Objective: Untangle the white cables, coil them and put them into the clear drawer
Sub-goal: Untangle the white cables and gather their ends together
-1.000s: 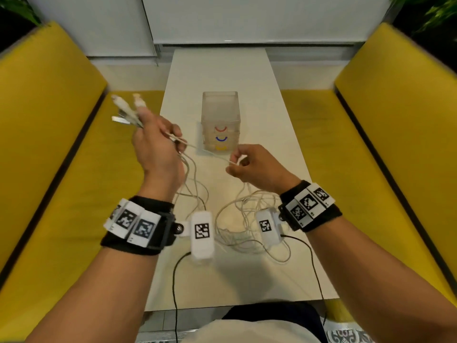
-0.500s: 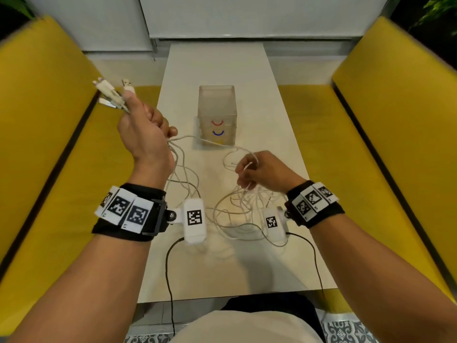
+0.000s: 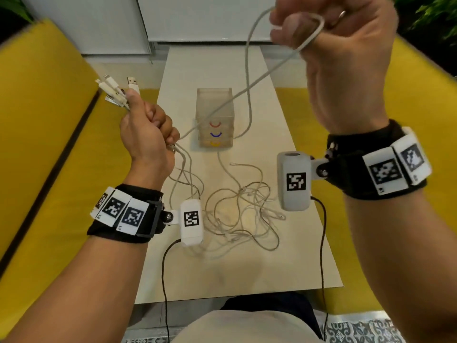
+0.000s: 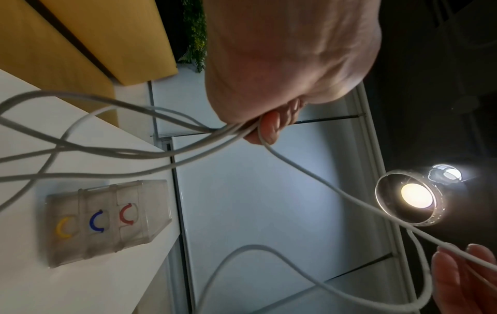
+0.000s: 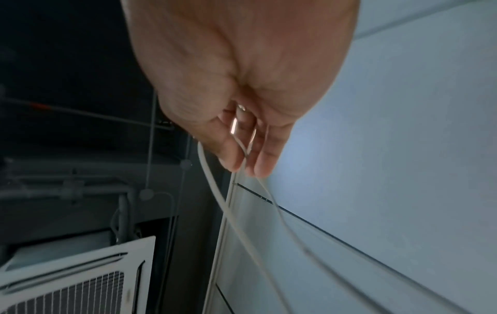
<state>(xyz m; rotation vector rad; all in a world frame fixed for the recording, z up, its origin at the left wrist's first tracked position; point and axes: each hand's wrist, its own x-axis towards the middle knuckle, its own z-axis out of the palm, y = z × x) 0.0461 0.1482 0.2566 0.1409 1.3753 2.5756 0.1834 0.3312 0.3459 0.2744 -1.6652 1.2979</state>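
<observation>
Nearest the viewer, in the lower middle of the head view, a loose tangle of white cables [image 3: 242, 214] lies on the pale surface [image 3: 222, 273], between the two wrists. Thin black leads run from the wrist cameras down off the surface's near edge.

At the left of the frame the left hand [image 3: 146, 134] has its grip closed in a fist round a bundle of cable ends; the plugs [image 3: 116, 90] fan out above the thumb, and several strands hang from under the fist into the tangle. In the left wrist view the strands pass under the curled fingers [image 4: 269, 127].

At the upper right the right hand [image 3: 346, 60], raised high, pinches a single loop of cable [image 3: 311, 33]. One leg of that loop slants down to the left fist; the other drops toward the surface.

Farther back, mid-frame, stands the clear drawer unit [image 3: 214, 117], three stacked drawers with red, blue and yellow handles, all closed. No cable shows inside. The two raised strands cross in front of it. Yellow benches [image 3: 44, 134] flank the surface on both sides.
</observation>
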